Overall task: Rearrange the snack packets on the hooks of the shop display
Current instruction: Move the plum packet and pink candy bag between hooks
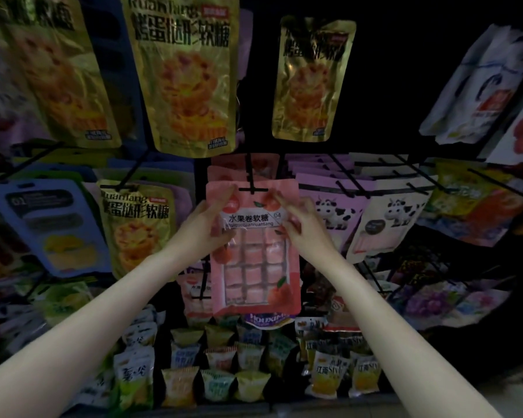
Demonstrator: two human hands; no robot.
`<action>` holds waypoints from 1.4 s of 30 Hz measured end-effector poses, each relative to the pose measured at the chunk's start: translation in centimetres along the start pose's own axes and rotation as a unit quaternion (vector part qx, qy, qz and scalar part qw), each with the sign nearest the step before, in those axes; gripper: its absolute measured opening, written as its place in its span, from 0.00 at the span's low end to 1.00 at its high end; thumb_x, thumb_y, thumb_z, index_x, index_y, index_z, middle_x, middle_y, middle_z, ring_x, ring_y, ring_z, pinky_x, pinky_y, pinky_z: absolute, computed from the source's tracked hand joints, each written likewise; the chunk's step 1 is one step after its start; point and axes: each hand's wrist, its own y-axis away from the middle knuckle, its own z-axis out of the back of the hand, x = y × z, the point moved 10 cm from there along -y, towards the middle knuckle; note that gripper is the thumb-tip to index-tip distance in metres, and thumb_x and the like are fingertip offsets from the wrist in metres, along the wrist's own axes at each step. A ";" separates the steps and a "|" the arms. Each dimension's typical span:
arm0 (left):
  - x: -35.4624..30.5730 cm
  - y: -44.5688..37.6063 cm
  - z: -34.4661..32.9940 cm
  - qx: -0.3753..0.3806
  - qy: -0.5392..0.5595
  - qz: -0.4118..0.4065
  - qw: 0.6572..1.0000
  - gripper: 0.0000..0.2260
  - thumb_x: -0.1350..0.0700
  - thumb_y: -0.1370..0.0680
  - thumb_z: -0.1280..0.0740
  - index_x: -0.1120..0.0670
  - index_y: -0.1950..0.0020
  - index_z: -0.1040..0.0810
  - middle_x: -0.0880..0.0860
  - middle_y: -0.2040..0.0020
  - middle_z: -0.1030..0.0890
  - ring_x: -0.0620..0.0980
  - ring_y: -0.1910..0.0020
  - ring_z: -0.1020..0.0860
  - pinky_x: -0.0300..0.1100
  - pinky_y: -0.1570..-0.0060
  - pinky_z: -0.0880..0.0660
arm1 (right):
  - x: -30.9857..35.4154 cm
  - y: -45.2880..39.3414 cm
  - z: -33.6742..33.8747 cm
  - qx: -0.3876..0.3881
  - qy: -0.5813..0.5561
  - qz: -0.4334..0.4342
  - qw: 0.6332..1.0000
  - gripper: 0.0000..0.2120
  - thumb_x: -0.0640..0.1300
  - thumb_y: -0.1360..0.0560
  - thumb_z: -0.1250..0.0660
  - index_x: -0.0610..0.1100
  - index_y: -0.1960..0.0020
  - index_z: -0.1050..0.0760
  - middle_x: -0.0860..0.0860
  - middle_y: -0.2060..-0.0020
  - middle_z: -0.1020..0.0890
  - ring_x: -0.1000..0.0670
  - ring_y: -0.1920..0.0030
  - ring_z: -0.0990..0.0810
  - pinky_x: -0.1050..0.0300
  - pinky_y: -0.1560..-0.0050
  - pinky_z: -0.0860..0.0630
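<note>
A pink fruit-candy packet with a clear window of square sweets hangs at the tip of a black hook in the middle of the display. My left hand holds the packet's upper left edge, fingers reaching up to its top corner. My right hand pinches the upper right part near the hanging hole. More pink packets hang behind it on the same hook.
Gold egg-tart candy packets hang above and one to the left, beside a blue packet. Cow-print packets hang to the right on black hooks. Small wrapped snacks fill bins below.
</note>
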 end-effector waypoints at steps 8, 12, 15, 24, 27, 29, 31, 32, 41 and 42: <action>-0.1 0.3 0.1 -0.003 -0.002 0.010 1.000 0.40 0.55 0.25 0.31 0.38 0.27 0.56 0.49 0.43 0.36 0.48 0.55 0.28 0.37 0.54 0.32 | -0.4 -0.7 -0.2 0.009 -0.008 -0.004 1.000 0.27 0.35 0.22 0.40 0.55 0.28 0.38 0.51 0.48 0.34 0.56 0.55 0.31 0.77 0.49 0.34; -0.1 0.3 0.1 0.003 -0.034 0.024 0.999 0.39 0.52 0.25 0.31 0.41 0.24 0.54 0.57 0.32 0.41 0.51 0.55 0.23 0.40 0.49 0.29 | 0.2 -0.8 0.1 0.012 -0.013 0.000 1.000 0.26 0.35 0.23 0.39 0.53 0.28 0.37 0.49 0.49 0.33 0.62 0.57 0.31 0.78 0.55 0.36; -0.8 0.2 -0.2 0.010 -0.155 0.041 0.987 0.38 0.50 0.24 0.35 0.47 0.24 0.58 0.60 0.25 0.59 0.66 0.28 0.45 0.54 0.33 0.37 | 0.3 -0.5 0.2 0.017 -0.067 -0.009 0.998 0.26 0.33 0.23 0.39 0.50 0.28 0.36 0.51 0.51 0.34 0.72 0.58 0.30 0.83 0.58 0.37; -3.9 0.2 -2.6 -0.021 -0.355 -0.157 0.921 0.36 0.61 0.36 0.28 0.59 0.29 0.33 0.60 0.30 0.31 0.64 0.31 0.35 0.64 0.37 0.39 | -0.7 -0.2 -0.8 0.031 -0.107 -0.035 0.993 0.27 0.36 0.24 0.35 0.49 0.28 0.36 0.56 0.55 0.33 0.63 0.58 0.33 0.72 0.51 0.33; -3.6 -0.3 -3.1 -0.005 -0.310 -0.147 0.939 0.34 0.63 0.34 0.29 0.62 0.29 0.34 0.62 0.32 0.29 0.65 0.33 0.31 0.61 0.36 0.36 | -0.5 -0.2 -0.4 0.015 -0.108 -0.028 0.994 0.26 0.36 0.25 0.35 0.49 0.29 0.35 0.51 0.50 0.32 0.56 0.48 0.32 0.72 0.46 0.36; -3.7 -1.0 -3.3 -0.006 -0.298 -0.142 0.944 0.31 0.63 0.34 0.32 0.64 0.31 0.33 0.64 0.35 0.27 0.66 0.35 0.30 0.61 0.37 0.35 | 0.2 -0.5 -0.3 0.007 -0.075 -0.008 0.997 0.26 0.36 0.24 0.36 0.50 0.28 0.36 0.51 0.51 0.33 0.56 0.48 0.33 0.72 0.48 0.37; -3.7 -1.6 -3.4 0.004 -0.286 -0.125 0.950 0.30 0.63 0.31 0.32 0.63 0.29 0.35 0.65 0.33 0.29 0.66 0.32 0.33 0.61 0.34 0.38 | 0.3 -1.1 -0.3 0.000 -0.016 0.001 1.000 0.27 0.35 0.24 0.38 0.51 0.28 0.37 0.51 0.51 0.34 0.54 0.52 0.32 0.63 0.47 0.32; -3.1 -1.9 -3.6 0.016 -0.279 -0.099 0.955 0.31 0.62 0.28 0.34 0.60 0.27 0.39 0.63 0.29 0.34 0.64 0.29 0.38 0.58 0.31 0.43 | 0.1 -1.5 -0.3 -0.001 0.005 -0.003 1.000 0.28 0.34 0.24 0.39 0.53 0.27 0.37 0.50 0.51 0.34 0.53 0.53 0.30 0.59 0.47 0.29; 1.3 2.8 2.1 -0.078 -0.242 -0.053 0.966 0.21 0.61 0.28 0.38 0.60 0.35 0.28 0.63 0.35 0.29 0.66 0.40 0.29 0.60 0.46 0.30 | 2.6 -0.4 2.1 -0.163 0.035 0.039 0.985 0.16 0.32 0.25 0.39 0.42 0.40 0.24 0.44 0.42 0.33 0.49 0.42 0.30 0.77 0.47 0.38; 1.6 3.9 3.3 -0.099 -0.240 -0.046 0.965 0.20 0.58 0.28 0.42 0.59 0.36 0.29 0.62 0.37 0.28 0.64 0.42 0.29 0.57 0.48 0.30 | 3.4 0.4 2.7 -0.188 0.005 0.052 0.981 0.13 0.33 0.25 0.39 0.40 0.43 0.23 0.44 0.45 0.31 0.53 0.49 0.28 0.78 0.51 0.37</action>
